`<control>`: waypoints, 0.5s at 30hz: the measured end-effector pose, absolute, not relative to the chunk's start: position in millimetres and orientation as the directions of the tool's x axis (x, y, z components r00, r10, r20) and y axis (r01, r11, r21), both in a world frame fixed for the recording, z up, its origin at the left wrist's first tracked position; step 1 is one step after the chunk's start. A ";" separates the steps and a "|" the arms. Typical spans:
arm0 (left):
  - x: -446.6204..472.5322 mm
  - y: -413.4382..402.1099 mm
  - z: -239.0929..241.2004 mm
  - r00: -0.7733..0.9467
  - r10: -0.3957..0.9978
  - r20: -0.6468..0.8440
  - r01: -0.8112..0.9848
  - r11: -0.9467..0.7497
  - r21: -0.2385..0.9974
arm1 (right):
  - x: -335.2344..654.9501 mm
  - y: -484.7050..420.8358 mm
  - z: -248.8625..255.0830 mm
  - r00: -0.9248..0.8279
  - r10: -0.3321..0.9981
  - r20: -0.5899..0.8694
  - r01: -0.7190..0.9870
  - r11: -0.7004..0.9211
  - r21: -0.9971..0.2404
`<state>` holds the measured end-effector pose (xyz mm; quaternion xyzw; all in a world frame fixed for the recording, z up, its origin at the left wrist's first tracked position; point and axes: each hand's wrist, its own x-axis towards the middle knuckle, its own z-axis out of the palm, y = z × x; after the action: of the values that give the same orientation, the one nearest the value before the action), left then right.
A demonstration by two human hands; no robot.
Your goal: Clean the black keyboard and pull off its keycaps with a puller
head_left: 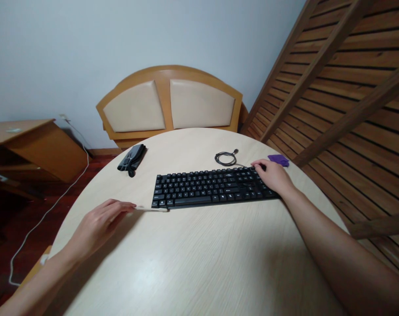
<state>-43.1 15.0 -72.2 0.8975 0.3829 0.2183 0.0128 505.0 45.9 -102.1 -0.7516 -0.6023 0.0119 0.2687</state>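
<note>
A black keyboard lies across the middle of the pale round table. My left hand pinches the end of a slim white brush. The brush's dark-tipped head is at the keyboard's front edge, near the left corner. At the far right corner of the keyboard, my right hand grips its edge, with the thumb and fingers over the number-pad end. Some keys there are hidden under the hand. Behind the keyboard its thin black cable lies coiled.
On the table's left sits a flat dark grey item with a bundled black cord. A crumpled purple cloth lies beyond my right hand. A padded wooden headboard stands behind the table, a slatted wooden panel at right, a wooden cabinet at left.
</note>
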 end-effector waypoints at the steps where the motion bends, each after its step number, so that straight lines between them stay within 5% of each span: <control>1: -49.1 15.5 -69.8 0.606 0.699 0.380 0.690 -0.700 0.186 | 504.9 45.8 -102.2 0.274 0.911 0.308 0.899 -0.130 -0.418; 15: -77.6 32.8 -72.1 0.558 0.759 0.335 0.725 -0.642 0.248 | 503.9 45.8 -100.8 0.285 0.917 0.281 0.901 -0.156 -0.405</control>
<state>-77.6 32.8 -72.1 0.8816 0.4209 0.2095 0.0405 503.9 45.8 -100.8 -0.7601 -0.5977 0.0155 0.2544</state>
